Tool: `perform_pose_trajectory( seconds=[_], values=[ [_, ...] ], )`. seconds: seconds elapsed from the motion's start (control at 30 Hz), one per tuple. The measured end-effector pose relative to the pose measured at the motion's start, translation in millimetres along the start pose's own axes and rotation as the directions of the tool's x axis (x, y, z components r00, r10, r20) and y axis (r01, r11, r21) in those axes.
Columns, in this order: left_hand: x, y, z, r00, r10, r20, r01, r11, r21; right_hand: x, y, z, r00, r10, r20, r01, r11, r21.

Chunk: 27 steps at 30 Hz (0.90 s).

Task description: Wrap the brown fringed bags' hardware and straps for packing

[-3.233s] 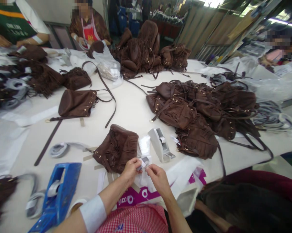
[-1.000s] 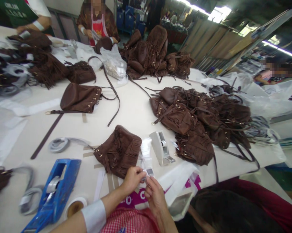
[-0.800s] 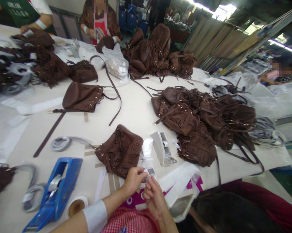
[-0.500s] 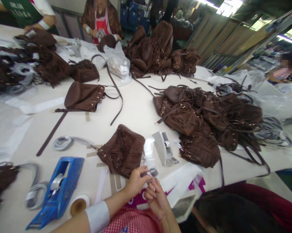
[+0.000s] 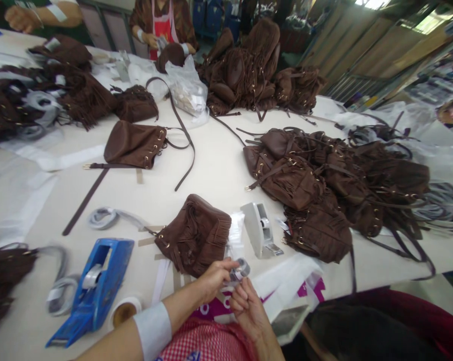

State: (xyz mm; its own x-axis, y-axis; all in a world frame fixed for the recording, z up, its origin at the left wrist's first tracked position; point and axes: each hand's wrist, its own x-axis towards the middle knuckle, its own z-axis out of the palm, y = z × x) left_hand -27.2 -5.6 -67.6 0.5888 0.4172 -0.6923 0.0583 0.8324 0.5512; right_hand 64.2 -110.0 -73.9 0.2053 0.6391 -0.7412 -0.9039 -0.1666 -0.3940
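The left hand and right hand pinch a small plastic piece, likely light, bendy, slippery; edges suit holding.

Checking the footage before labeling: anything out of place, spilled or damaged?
One strap trails from the bag pile to the table's near edge; looks untidy, might snag. No spill or damage visible.

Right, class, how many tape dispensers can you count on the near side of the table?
2: a blue one at left, and a pale one just right of the nearest fringed bag. Others may be hidden.
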Motion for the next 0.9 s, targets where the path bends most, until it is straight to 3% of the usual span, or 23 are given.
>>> perform_pose_trajectory(
  seconds=[0.23, 0.53, 0.9],
  values=[
    [0.4, 10.9, -1.5, 0.993, 0.037, 0.108, -0.053, 0.987, 0.149, -6.2, -3.2, -11.8, 0.997, 0.058, 0.041, -0.057, 0.998, -0.031],
    [7.9, 12.3, -1.9, 0.993, 0.074, 0.094, -0.102, 0.934, 0.343, -4.8, 3.2, -17.1, 0.993, 0.116, 0.031, -0.116, 0.993, -0.02],
    [7.3, 9.2, 10.3, 0.999, -0.019, -0.043, 0.029, 0.968, 0.25, -1.9, 2.1, -21.6, 0.992, 0.127, 0.014, -0.128, 0.991, 0.027]
  ],
)
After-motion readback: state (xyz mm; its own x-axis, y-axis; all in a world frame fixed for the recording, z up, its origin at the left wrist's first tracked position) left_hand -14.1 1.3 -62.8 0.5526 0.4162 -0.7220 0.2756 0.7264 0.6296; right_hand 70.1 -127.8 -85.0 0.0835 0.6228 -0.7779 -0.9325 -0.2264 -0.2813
